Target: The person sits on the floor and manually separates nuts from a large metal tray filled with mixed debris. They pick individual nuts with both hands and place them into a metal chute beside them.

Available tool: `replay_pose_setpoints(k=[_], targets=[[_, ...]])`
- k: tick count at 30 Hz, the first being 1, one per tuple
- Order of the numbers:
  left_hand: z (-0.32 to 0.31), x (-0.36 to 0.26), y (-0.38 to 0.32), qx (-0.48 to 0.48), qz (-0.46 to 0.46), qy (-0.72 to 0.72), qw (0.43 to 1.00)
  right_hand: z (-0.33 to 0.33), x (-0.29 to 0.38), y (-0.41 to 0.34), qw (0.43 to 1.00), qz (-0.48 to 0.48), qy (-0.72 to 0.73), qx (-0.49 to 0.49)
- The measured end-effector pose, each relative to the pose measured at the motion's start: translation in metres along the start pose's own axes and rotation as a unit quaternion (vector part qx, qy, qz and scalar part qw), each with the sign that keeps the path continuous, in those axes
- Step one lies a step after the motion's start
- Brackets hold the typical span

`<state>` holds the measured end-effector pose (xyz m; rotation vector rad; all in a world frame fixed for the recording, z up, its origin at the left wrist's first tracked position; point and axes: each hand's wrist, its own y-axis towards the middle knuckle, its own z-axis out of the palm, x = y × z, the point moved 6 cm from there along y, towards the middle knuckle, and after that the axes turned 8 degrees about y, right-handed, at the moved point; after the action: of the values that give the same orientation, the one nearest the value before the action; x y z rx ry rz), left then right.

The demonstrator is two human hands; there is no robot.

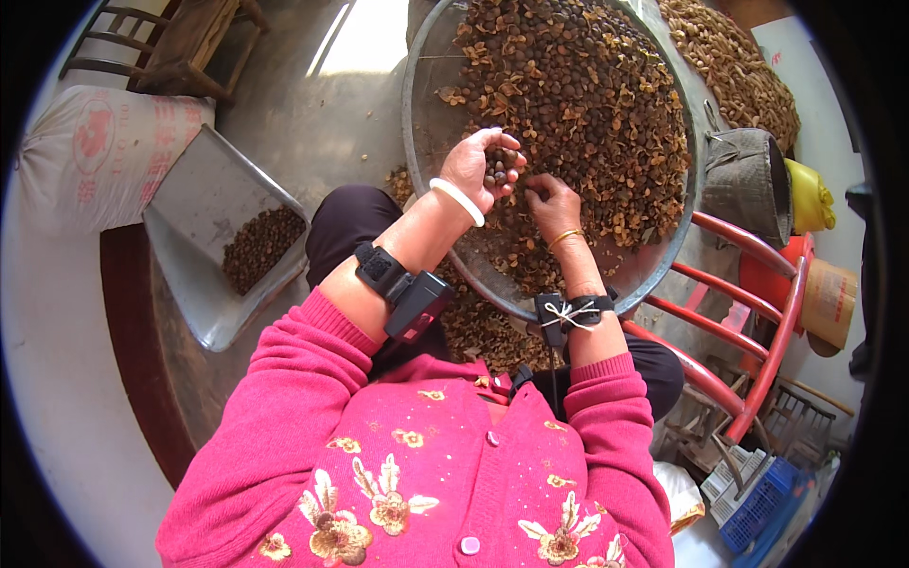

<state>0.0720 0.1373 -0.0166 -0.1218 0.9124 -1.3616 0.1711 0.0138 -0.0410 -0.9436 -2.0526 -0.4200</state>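
My left hand (477,170) is cupped palm up around several round brown seeds (499,167), over the near left part of a large round sieve (414,106). Just right of it, my right hand (555,206) hovers or rests over the sieve with thumb and fingertips pinched together; whether something small is between them cannot be told. The sieve holds a thick layer of dark round seeds mixed with dry, split tan husks (603,121). More husks (490,348) lie below the sieve's near rim, between my legs.
A metal dustpan-like scoop (192,184) with a heap of brown seeds (263,248) lies at left, beside a full white woven sack (106,156). A red chair (774,355), a dark basket (746,184) and a peanut heap (738,71) stand at right. A wooden chair (184,50) is upper left.
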Motion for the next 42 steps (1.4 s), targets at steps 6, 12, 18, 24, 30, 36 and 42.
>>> replay_pose_setpoints(k=[6, 12, 18, 24, 30, 36, 42], targets=[[-0.002, 0.001, 0.0, 0.003, -0.004, 0.017, 1.0, -0.004, -0.019, 0.007, 0.997, 0.063, 0.031, 0.013], [0.0, 0.001, 0.002, -0.003, 0.006, 0.01, 1.0, -0.002, -0.03, -0.01, 0.96, 0.185, 0.182, 0.105], [-0.002, 0.003, 0.002, -0.001, -0.006, 0.012, 1.0, 0.007, -0.01, -0.012, 0.994, 0.024, -0.068, 0.081], [-0.006, 0.01, 0.005, -0.016, -0.029, 0.045, 0.998, -0.013, -0.014, -0.009, 0.967, 0.223, 0.114, 0.046], [0.0, 0.028, 0.002, -0.014, -0.113, 0.092, 0.989, -0.041, 0.079, -0.007, 0.935, -0.036, 0.303, 0.181], [0.029, -0.003, -0.029, 0.126, -0.094, -0.083, 0.984, -0.048, 0.039, 0.019, 1.0, 0.014, 0.021, 0.001], [-0.061, -0.107, -0.112, 0.104, 0.143, -0.062, 0.982, -0.011, -0.001, 0.014, 0.998, -0.048, -0.039, -0.013]])
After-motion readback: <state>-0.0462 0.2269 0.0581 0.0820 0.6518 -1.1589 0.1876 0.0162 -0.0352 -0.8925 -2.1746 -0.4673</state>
